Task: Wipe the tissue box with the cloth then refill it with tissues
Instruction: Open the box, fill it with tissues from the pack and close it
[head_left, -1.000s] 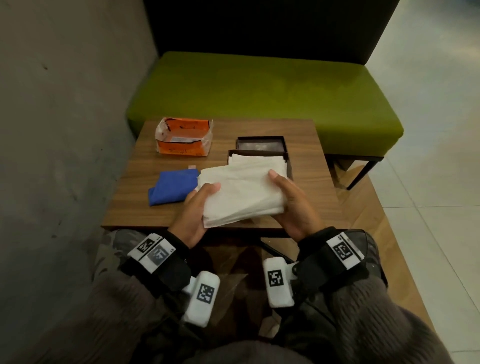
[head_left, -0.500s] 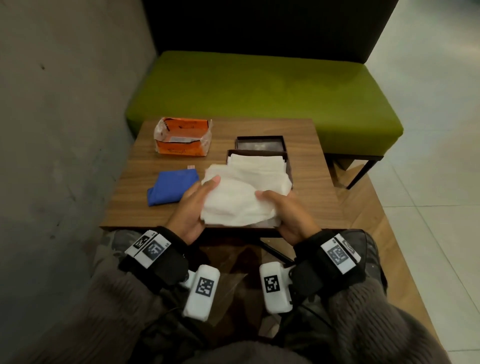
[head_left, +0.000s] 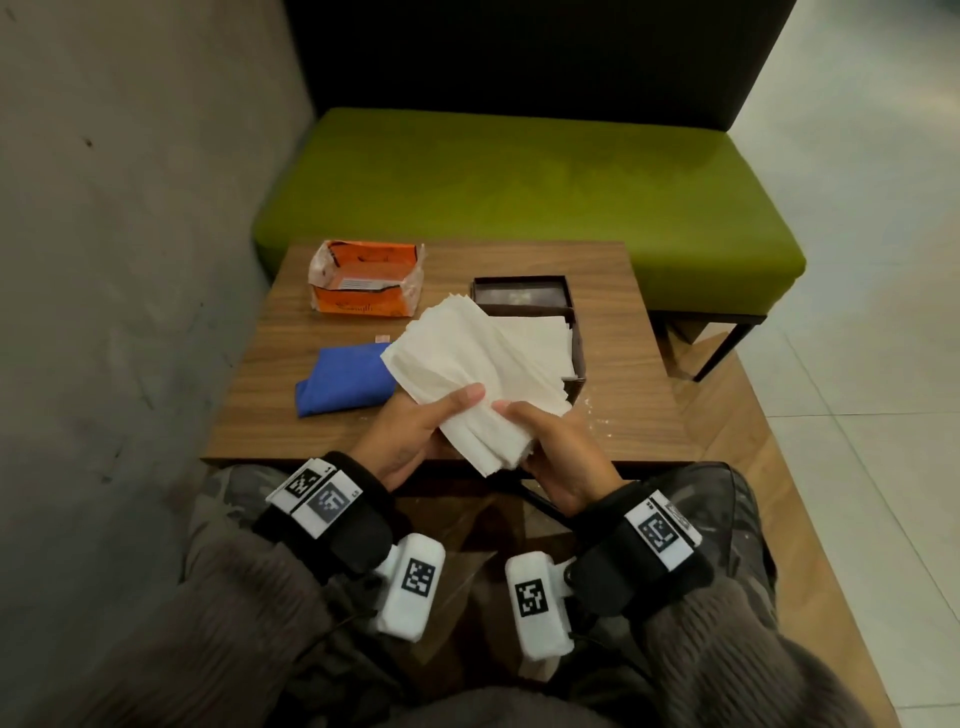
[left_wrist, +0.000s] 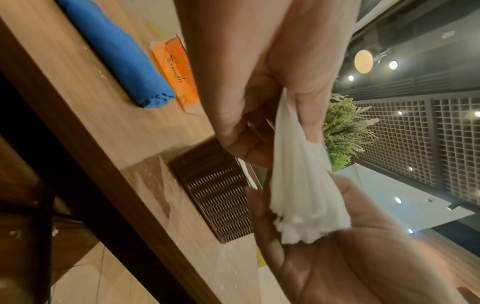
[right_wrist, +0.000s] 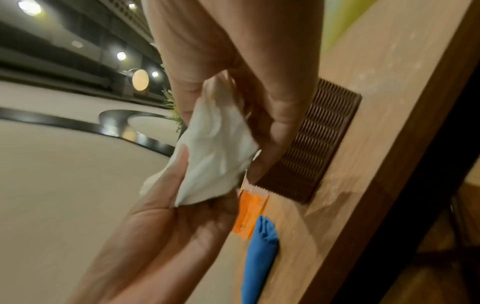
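Observation:
Both hands hold one stack of white tissues (head_left: 467, 364) upright over the table's near edge. My left hand (head_left: 415, 431) pinches its lower left side with the thumb on top. My right hand (head_left: 550, 441) grips its lower right corner. The stack's bottom edge (left_wrist: 306, 216) fans out between the palms, and it is crumpled in the right wrist view (right_wrist: 215, 152). Behind the stack stands the dark brown ribbed tissue box (head_left: 577, 358), open, with more tissues inside (head_left: 545, 338). Its lid (head_left: 519, 296) lies just beyond. A folded blue cloth (head_left: 343, 379) lies left of the hands.
An opened orange tissue wrapper (head_left: 363, 286) sits at the far left of the wooden table (head_left: 623, 415). A green bench (head_left: 519, 182) stands behind the table, a grey wall (head_left: 130, 260) on the left, tiled floor on the right.
The tissue stack was lying flat between both hands; now it is tipped up and turned, its far end raised toward the box, with both hands drawn together at its near end.

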